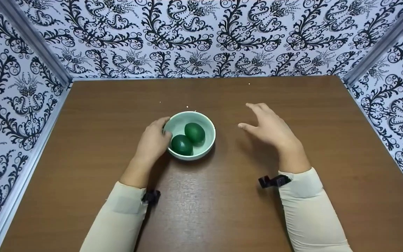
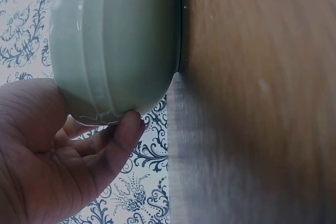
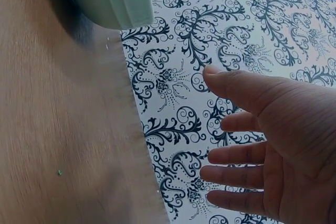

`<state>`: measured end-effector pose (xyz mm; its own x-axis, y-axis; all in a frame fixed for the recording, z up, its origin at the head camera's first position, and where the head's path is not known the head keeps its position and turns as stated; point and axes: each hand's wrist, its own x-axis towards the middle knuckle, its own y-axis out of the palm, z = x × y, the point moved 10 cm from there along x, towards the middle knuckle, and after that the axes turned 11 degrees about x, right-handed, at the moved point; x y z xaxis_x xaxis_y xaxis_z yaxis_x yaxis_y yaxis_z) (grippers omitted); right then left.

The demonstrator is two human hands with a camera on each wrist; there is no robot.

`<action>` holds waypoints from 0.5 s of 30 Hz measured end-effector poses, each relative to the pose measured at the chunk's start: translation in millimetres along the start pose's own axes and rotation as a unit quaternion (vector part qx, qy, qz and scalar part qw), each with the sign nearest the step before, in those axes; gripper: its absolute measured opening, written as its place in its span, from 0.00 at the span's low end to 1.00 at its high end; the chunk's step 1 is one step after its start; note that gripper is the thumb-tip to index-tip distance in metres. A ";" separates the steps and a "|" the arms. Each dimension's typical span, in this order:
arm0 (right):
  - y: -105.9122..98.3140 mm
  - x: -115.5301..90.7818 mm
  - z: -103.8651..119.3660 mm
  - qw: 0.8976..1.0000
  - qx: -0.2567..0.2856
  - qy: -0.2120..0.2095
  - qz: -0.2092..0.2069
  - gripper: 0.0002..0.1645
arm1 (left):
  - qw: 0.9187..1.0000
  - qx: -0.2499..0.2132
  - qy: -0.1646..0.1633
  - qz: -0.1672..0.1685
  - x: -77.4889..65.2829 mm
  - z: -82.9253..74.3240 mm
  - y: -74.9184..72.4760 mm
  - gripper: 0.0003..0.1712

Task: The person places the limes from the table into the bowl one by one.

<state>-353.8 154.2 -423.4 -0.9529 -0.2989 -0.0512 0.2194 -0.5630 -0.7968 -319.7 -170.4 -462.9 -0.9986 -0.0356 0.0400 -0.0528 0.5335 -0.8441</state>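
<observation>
A pale green bowl stands upright on the brown table, with two smooth, dark green oval objects lying side by side in it. My left hand holds the bowl at its left side, thumb at the rim and fingers against the outer wall. In the left wrist view, fingertips touch the ribbed side of the bowl. To the right of the bowl, apart from it, my right hand hovers over the table with nothing in it. Its fingers are extended and the thumb is spread in the right wrist view.
The wood-grain table is bounded by patterned black-and-white walls at the back and both sides. Small white specks lie behind the bowl. A tiny green bit is on the table in the right wrist view.
</observation>
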 end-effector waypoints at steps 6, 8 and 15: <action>-1.8 1.4 -3.8 1.000 0.000 0.005 0.000 0.50 | 1.000 0.002 -0.001 0.002 0.1 0.5 0.3 0.31; -2.6 1.8 -5.4 1.000 0.001 0.005 -0.001 0.51 | 1.000 0.003 -0.002 0.003 -0.1 0.6 0.2 0.31; -6.6 0.9 -10.4 1.000 0.006 0.012 -0.004 0.50 | 1.000 0.002 -0.006 0.006 -0.7 -0.2 -0.2 0.31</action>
<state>-358.3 165.7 -424.4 -0.9594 -0.2761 -0.0582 0.2133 -0.5746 -0.7901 -319.0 -170.4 -462.7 -0.9989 -0.0405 0.0233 -0.0412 0.5299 -0.8471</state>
